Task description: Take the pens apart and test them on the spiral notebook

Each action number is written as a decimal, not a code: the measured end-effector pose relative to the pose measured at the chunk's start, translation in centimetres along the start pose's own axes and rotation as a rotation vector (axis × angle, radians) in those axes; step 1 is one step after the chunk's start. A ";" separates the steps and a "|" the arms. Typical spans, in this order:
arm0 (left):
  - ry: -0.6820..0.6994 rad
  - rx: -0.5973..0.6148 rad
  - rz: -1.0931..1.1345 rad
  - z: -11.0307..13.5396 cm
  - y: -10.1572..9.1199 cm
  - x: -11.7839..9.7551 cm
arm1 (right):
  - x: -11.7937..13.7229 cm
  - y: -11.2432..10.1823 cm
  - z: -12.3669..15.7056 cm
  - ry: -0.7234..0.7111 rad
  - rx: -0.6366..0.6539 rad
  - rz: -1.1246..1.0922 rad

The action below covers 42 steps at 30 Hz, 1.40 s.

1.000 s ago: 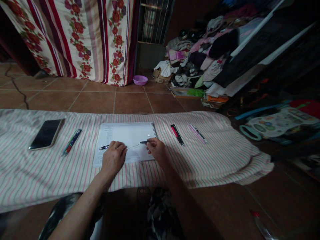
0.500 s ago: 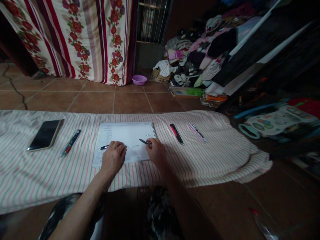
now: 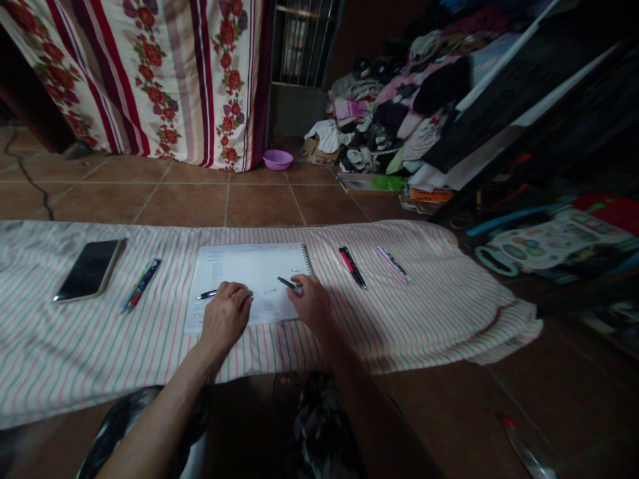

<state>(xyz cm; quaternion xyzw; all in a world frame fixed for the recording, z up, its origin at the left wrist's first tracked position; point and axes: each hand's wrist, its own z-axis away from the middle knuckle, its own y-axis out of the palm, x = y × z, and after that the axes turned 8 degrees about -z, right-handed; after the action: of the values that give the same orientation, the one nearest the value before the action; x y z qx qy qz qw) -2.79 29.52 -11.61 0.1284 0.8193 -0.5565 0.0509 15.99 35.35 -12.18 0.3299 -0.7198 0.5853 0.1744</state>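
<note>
A spiral notebook (image 3: 244, 266) lies open on the striped cloth, a white page up. My left hand (image 3: 227, 309) rests on its lower left part, fingers curled. From under this hand a dark pen (image 3: 206, 295) pokes out to the left; the hand covers the rest of it. My right hand (image 3: 312, 301), at the notebook's lower right, pinches a dark pen barrel (image 3: 287, 283) between thumb and fingers, pointing up and left. Between the hands a thin, small pen piece (image 3: 269, 291) lies on the page. Another tiny piece (image 3: 294, 270) sits near the spiral.
To the left are a phone (image 3: 90, 269) and several pens (image 3: 140, 286) side by side. Right of the notebook lie a red and black pen (image 3: 353, 268) and pink and white pens (image 3: 393, 265). Beyond the cloth, a purple basin (image 3: 277, 159) stands on the tiled floor.
My right hand has shifted very slightly with the barrel. The left hand and the things on the cloth look the same.
</note>
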 end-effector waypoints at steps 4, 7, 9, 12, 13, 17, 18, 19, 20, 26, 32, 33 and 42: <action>-0.007 -0.014 0.019 0.0 0.0 0.0 | 0.2 -0.1 -0.1 0.003 -0.038 -0.054; -0.009 -0.015 0.033 0.0 0.0 0.1 | 0.5 -0.2 -0.2 0.010 -0.053 -0.085; -0.012 -0.010 0.033 0.0 0.0 0.1 | 0.6 -0.2 -0.2 0.008 -0.053 -0.095; -0.016 -0.001 0.038 0.0 0.0 0.2 | 0.6 -0.3 -0.2 0.011 -0.052 -0.111; -0.015 0.001 0.042 0.0 -0.1 0.2 | 0.6 -0.3 -0.2 0.014 -0.054 -0.116; -0.028 0.002 0.061 0.0 -0.3 0.1 | 0.5 -0.7 -0.3 0.028 -0.085 -0.133; -0.034 0.000 0.068 0.0 -0.3 0.0 | 0.5 -0.8 -0.4 0.032 -0.093 -0.138; -0.038 -0.002 0.074 0.0 -0.3 0.0 | 0.5 -0.8 -0.4 0.034 -0.099 -0.146; -0.041 -0.004 0.080 0.0 -0.3 0.0 | 0.5 -0.9 -0.4 0.034 -0.101 -0.159; -0.094 0.010 0.141 0.1 -0.1 0.2 | 1.1 -0.6 -0.1 0.093 -0.030 -0.333; -0.182 0.050 0.229 0.0 -0.2 0.2 | 2.3 0.4 0.6 0.258 0.139 -0.598; -0.194 0.053 0.240 0.0 -0.2 0.1 | 2.3 0.5 0.6 0.273 0.156 -0.629; -0.242 0.033 0.358 0.1 -0.1 0.2 | 4.1 1.0 0.7 0.482 0.274 -0.957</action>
<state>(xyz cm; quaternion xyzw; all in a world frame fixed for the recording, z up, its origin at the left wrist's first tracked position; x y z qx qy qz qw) -3.05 29.44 -11.61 0.2048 0.7621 -0.5632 0.2449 12.41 33.66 -10.48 0.4966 -0.3467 0.5880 0.5361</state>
